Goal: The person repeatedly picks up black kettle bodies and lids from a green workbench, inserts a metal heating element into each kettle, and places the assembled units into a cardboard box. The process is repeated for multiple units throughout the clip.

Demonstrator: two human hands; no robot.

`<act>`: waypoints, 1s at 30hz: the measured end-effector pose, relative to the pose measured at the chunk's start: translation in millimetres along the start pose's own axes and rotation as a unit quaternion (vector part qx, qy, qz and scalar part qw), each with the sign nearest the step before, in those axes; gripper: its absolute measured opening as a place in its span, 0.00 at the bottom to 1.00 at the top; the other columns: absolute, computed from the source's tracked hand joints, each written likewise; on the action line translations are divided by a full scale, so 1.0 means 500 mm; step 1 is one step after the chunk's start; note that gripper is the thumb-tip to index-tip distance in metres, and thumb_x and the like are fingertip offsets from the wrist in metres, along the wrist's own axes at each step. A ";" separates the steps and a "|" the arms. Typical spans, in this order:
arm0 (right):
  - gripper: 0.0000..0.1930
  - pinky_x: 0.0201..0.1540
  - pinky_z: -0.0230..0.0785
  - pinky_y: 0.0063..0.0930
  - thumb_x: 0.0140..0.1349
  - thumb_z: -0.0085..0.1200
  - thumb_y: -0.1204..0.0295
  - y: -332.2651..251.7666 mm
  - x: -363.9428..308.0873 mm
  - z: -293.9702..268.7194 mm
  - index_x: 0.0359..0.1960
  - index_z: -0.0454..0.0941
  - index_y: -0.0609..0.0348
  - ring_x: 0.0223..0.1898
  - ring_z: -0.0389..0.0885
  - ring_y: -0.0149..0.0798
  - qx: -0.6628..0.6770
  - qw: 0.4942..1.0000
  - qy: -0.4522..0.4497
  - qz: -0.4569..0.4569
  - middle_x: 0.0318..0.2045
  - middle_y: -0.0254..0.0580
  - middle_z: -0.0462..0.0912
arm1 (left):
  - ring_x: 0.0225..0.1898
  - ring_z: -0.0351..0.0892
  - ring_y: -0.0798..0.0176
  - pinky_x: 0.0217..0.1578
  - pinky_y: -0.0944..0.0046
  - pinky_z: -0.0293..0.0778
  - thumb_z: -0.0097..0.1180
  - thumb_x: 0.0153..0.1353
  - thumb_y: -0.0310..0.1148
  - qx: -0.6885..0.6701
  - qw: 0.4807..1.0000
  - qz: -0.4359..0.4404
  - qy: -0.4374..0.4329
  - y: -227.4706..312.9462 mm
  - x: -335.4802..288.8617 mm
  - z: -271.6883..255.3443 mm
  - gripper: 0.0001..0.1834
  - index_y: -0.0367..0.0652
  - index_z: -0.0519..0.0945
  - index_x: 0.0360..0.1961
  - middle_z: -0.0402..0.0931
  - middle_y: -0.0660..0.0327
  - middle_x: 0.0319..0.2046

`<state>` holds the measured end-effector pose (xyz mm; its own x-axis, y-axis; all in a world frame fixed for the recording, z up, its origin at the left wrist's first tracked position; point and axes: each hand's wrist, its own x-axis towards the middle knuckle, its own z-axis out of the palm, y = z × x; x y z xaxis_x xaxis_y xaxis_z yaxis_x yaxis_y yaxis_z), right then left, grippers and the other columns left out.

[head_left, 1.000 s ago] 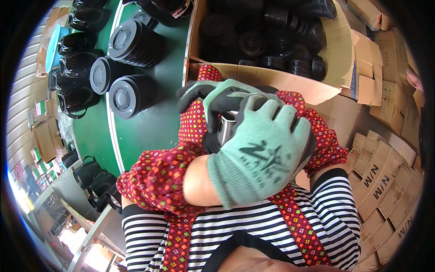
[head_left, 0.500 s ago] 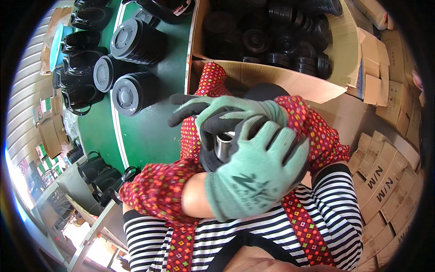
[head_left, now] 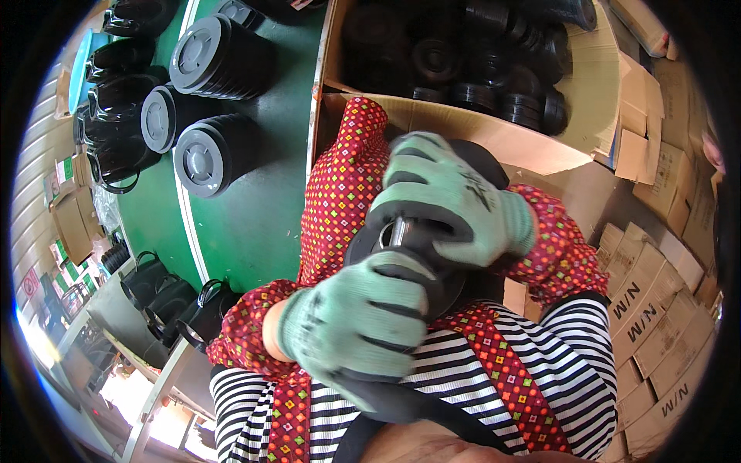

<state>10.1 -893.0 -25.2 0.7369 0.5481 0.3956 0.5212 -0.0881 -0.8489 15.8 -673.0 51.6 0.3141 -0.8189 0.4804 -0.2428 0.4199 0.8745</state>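
At frame centre, I apparently work the metal cylinder (head_left: pixel 399 232), left hand (head_left: pixel 363 316) and right hand (head_left: pixel 451 202) curled, grip indeterminable; steadiness likely required next.

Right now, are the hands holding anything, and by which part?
A black thing with a shiny metal cylinder. Both hands hold it near the cylinder; exact spot hidden.

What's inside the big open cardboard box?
The cardboard box holds lots of round black pieces, some lined up in stacks. You can't see what's underneath, because the top pieces cover it.
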 end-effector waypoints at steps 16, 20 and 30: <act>0.28 0.47 0.71 0.46 0.49 0.75 0.45 -0.068 0.039 -0.048 0.40 0.85 0.54 0.39 0.82 0.48 -0.172 0.969 -0.086 0.155 0.34 0.42 0.83 | 0.50 0.85 0.48 0.63 0.42 0.73 0.60 0.70 0.36 0.015 0.922 -0.180 0.342 0.018 -0.066 0.001 0.18 0.32 0.83 0.52 0.84 0.48 0.46; 0.30 0.59 0.68 0.47 0.40 0.81 0.53 -0.128 0.087 -0.052 0.43 0.84 0.53 0.46 0.81 0.48 -0.355 0.928 0.002 0.115 0.40 0.39 0.83 | 0.34 0.84 0.68 0.37 0.65 0.79 0.62 0.73 0.32 0.175 0.817 -0.460 0.302 0.107 -0.081 -0.006 0.14 0.32 0.86 0.52 0.87 0.57 0.34; 0.29 0.70 0.67 0.48 0.60 0.72 0.59 -0.166 -0.080 -0.017 0.62 0.83 0.55 0.67 0.75 0.56 -0.097 0.986 0.045 0.125 0.61 0.50 0.81 | 0.17 0.63 0.74 0.19 0.67 0.57 0.51 0.78 0.60 0.100 0.674 -0.436 0.588 -0.018 -0.467 0.094 0.31 0.40 0.81 0.32 0.69 0.70 0.17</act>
<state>-59.0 -915.0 32.4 0.8841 0.4129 0.2191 0.3836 -0.3732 -0.8447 -98.7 -504.0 -71.5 0.8989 0.2056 -0.3870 0.4231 -0.1769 0.8887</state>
